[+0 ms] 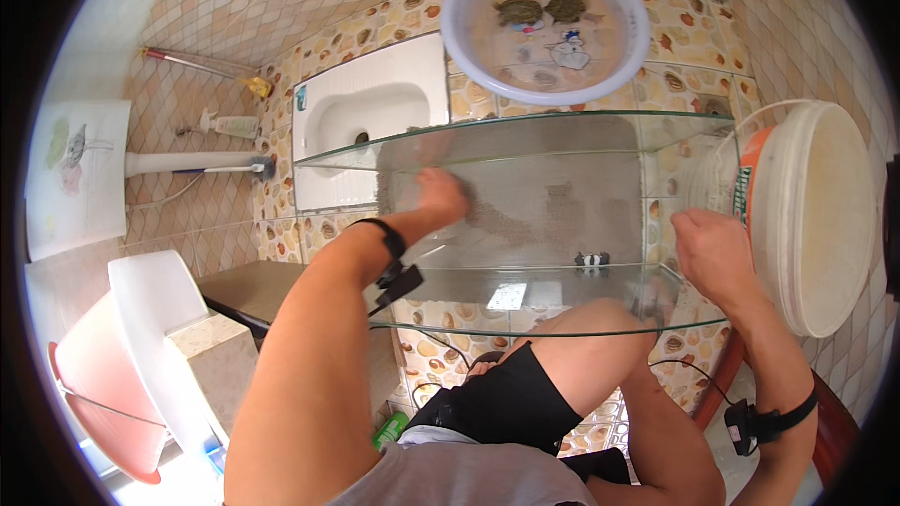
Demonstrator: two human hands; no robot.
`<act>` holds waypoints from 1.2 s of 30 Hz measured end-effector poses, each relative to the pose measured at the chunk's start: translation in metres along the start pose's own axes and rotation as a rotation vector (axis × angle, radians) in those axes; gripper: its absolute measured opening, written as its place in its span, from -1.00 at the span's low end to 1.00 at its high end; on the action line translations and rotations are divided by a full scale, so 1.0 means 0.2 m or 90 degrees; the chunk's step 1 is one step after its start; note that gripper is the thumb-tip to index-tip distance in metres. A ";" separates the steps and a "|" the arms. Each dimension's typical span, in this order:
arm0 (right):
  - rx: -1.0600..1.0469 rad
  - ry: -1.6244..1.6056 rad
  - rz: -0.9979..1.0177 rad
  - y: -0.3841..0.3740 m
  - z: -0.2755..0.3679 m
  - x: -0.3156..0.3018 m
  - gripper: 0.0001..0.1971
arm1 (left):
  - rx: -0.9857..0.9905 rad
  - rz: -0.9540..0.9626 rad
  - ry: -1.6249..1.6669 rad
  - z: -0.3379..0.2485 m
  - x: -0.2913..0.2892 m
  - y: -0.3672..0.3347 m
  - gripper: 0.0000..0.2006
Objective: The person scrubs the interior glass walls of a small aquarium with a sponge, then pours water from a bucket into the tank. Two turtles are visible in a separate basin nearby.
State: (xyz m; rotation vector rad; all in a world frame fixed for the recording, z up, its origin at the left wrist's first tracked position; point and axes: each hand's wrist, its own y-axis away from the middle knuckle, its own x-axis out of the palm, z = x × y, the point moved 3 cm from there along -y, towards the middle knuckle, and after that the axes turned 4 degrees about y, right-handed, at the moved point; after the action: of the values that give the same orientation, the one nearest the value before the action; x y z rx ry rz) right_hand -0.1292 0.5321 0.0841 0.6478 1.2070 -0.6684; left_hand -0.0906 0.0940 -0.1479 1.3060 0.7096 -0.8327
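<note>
A rectangular glass tank point(553, 225) with an open top and a wet grey bottom stretches in front of me. My left hand point(441, 197) reaches down inside its left part, blurred by motion, with curled fingers. Something small and dark grey shows at the fingertips, too smeared to name. My right hand point(710, 248) is closed around the rim of the tank's right end. A small black-and-white object point(592, 260) lies low in the tank near its close side. Darker smears streak the bottom to the right of my left hand.
Beyond the tank stand a white squat toilet point(309, 131) and a round pale tub point(452, 47) holding water and two mossy turtle-like shapes. A white bucket point(814, 215) stands close on the right. A toilet brush point(225, 169) and a spray bottle point(230, 125) are at left.
</note>
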 end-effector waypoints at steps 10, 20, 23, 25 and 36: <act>-0.015 0.028 0.017 -0.01 0.02 -0.02 -0.92 | 0.002 0.029 0.260 0.27 0.06 0.08 -0.30; -0.018 0.020 0.019 -0.01 0.02 -0.02 -0.84 | 0.174 -0.080 0.184 -0.53 -0.18 -0.10 -0.64; -0.020 0.026 0.011 -0.03 0.03 -0.02 -0.82 | 0.238 -0.104 0.027 -0.88 -0.32 -0.09 -0.55; -0.022 0.031 0.007 -0.02 0.03 -0.02 -0.84 | 0.250 -0.046 -0.001 -0.98 -0.36 -0.12 -0.55; -0.041 0.027 -0.020 0.00 0.00 0.00 -0.90 | 0.577 -0.105 -0.039 -1.35 -0.43 -0.24 -0.42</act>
State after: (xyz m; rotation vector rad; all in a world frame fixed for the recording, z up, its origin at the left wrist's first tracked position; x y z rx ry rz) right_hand -0.1293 0.5330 0.0833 0.5920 1.2751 -0.6428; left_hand -0.1750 0.3681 -0.1385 2.0222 0.3842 -1.4102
